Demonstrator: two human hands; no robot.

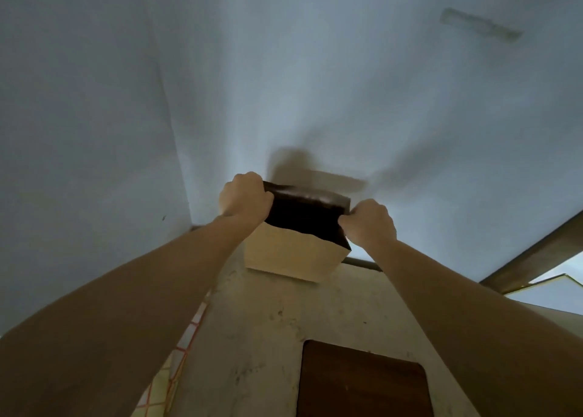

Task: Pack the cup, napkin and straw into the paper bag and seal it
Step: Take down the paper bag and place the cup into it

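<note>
Both hands (307, 210) clenched on the paper bag's (293, 252) blurred top (contents hidden, perhaps folded).

Paper bag (291, 252): it stands ahead of you on the table (252, 337), near the far edge, close to the wall (315, 85) behind it.
Left hand (244, 197): your fingers close on the left end of the bag's top edge.
Right hand (369, 221): it pinches the right end of the same top edge, level with your left.
Bag contents: hidden from you.
Board (362, 385): it lies flat on the table, nearer to you than the bag, between your forearms and to the right.
Patterned cloth (176, 363): it lies at the table's left side, under your left forearm.
</note>
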